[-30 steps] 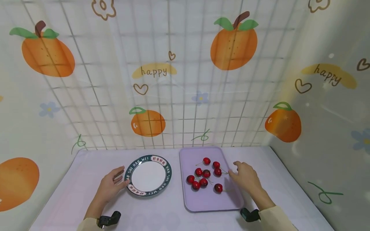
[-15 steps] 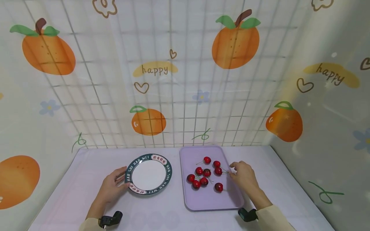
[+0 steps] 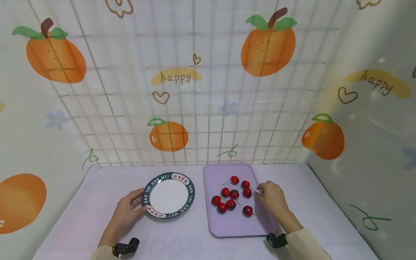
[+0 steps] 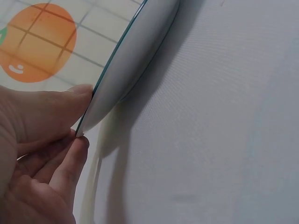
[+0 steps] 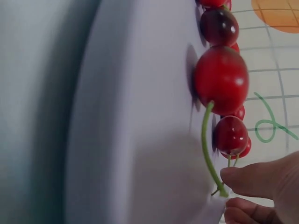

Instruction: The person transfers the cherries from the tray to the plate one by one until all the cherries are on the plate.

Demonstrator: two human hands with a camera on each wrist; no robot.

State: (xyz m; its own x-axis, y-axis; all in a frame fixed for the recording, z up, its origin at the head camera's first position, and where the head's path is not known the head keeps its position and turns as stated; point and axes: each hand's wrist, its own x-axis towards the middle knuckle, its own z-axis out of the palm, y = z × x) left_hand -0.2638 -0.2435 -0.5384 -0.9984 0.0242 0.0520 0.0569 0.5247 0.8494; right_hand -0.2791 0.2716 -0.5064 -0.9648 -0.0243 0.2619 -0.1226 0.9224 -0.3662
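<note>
My left hand (image 3: 126,210) pinches the near-left rim of a white plate (image 3: 169,196) with a dark green lettered border. In the left wrist view the thumb (image 4: 77,95) lies on top of the plate's rim (image 4: 114,70), with fingertips below. My right hand (image 3: 272,196) is at the right edge of a purple tray (image 3: 240,229), fingertips right at the stem of a red cherry (image 3: 247,192). In the right wrist view its thumb (image 5: 247,177) and forefinger stand slightly apart around the stem ends, beside a nearer cherry (image 5: 222,79) with a green stem.
Several more cherries, including a dark red one (image 3: 234,194), lie loose on the tray, stems pointing various ways. Plate and tray stand side by side on a white-covered table (image 3: 175,240). A printed curtain (image 3: 214,90) hangs behind and along both sides.
My right thumb and fingers have drawn closer together at the cherry stem. My left hand has settled onto the plate's rim. Cherries and tray keep their places; the head view has shifted slightly.
</note>
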